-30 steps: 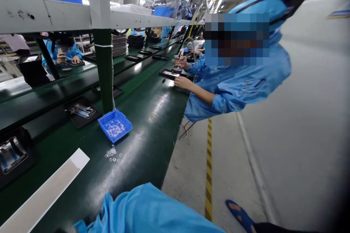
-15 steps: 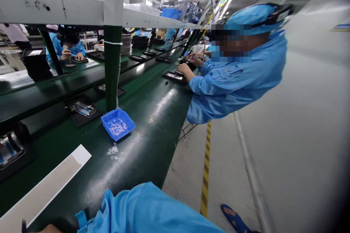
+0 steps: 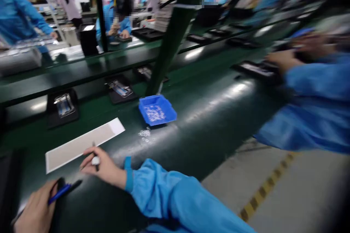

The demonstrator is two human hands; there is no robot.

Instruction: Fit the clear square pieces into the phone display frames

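At the lower left, my left hand (image 3: 37,207) is closed on a blue-and-black pen-like tool (image 3: 61,193) that points right, low over the bench. My right hand (image 3: 105,167), in a blue sleeve, pinches a slim dark tool (image 3: 97,167) with a white round part; blur hides its exact kind. Just beyond the right hand lies a long white strip with a beige middle (image 3: 82,143). Farther right, small white frame-like pieces (image 3: 144,133) are scattered in front of a blue bin (image 3: 172,113) that contains many more.
Black trays with phone-like parts (image 3: 64,105) line the bench's far side, another tray (image 3: 120,89) beside them. A green post (image 3: 171,47) rises behind the bin. At right, a co-worker's blue sleeve (image 3: 314,80) extends over the green bench (image 3: 202,134). Others work across.
The view has swung left and down, bringing both hands into sight. The bin and strip now appear farther right, and the co-worker at right is blurred.
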